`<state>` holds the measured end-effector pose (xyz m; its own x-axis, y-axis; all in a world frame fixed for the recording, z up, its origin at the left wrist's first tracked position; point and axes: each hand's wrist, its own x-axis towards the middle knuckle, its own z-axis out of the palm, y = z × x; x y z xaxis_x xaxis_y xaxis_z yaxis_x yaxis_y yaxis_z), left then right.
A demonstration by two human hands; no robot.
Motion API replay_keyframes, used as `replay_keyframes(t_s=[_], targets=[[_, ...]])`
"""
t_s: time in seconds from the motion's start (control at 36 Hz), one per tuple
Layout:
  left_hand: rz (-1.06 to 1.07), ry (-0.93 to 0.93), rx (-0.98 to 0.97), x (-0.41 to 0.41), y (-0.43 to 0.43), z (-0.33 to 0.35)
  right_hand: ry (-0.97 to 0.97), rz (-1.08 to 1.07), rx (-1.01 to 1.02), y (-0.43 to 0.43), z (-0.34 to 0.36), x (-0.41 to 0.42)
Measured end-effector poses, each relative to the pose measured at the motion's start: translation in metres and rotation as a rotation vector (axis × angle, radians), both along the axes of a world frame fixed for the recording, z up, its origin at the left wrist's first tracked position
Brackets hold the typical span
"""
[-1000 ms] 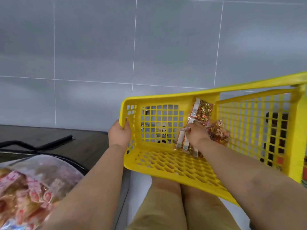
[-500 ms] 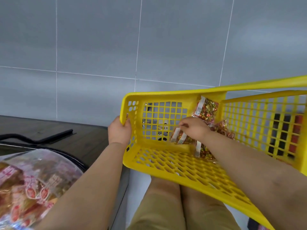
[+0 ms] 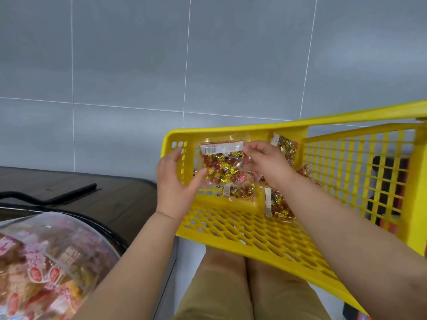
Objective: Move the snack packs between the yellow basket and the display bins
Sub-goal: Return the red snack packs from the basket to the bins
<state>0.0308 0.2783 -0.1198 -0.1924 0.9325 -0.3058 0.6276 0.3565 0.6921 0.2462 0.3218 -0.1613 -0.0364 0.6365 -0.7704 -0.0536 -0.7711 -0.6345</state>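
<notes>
Head view: I see the yellow basket (image 3: 254,234) tilted across my lap, its open side facing me. My right hand (image 3: 265,162) pinches the top right corner of one snack pack (image 3: 221,165), holding it up inside the basket. My left hand (image 3: 175,181) is spread open, thumb touching the pack's lower left edge, not gripping. More packs (image 3: 277,204) lie in the basket's far corner. A clear bin (image 3: 53,262) of pink-wrapped snacks sits at lower left.

Clear snack pack (image 3: 223,166) of gold-wrapped candies held upright inside tilted yellow basket (image 3: 254,229), others (image 3: 278,204) lying below
</notes>
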Motion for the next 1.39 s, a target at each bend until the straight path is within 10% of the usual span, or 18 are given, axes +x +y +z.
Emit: replay_keyframes(t_s=[0.17, 0.28, 0.47, 0.61, 0.83, 1.11, 1.22, 1.39], targets=[[0.296, -0.583, -0.494, 0.020, 0.011, -0.009, 0.166, 0.036, -0.096, -0.008, -0.005, -0.013], [0.298, -0.462, -0.495, 0.019, 0.008, -0.018, 0.037, 0.082, -0.107, -0.011, -0.021, -0.014], [0.197, -0.117, -0.423, 0.010, 0.000, -0.034, -0.569, 1.058, -0.004, -0.023, -0.076, -0.012], [0.150, -0.015, -0.387, 0.004, -0.009, -0.040, -0.814, 1.345, 0.040, -0.037, -0.096, -0.017], [0.261, -0.129, -0.452, 0.007, -0.015, -0.045, -0.573, 1.309, 0.076, -0.035, -0.086, -0.005], [0.538, -0.485, -0.581, 0.020, -0.010, -0.047, 0.027, 0.179, -0.212, -0.024, -0.040, 0.020], [0.636, -0.752, -0.657, 0.037, -0.001, -0.044, 0.124, 0.231, -0.211, -0.032, -0.035, -0.001], [0.536, -0.580, -0.608, 0.039, -0.006, -0.048, -0.149, 0.513, -0.028, -0.032, -0.030, -0.012]])
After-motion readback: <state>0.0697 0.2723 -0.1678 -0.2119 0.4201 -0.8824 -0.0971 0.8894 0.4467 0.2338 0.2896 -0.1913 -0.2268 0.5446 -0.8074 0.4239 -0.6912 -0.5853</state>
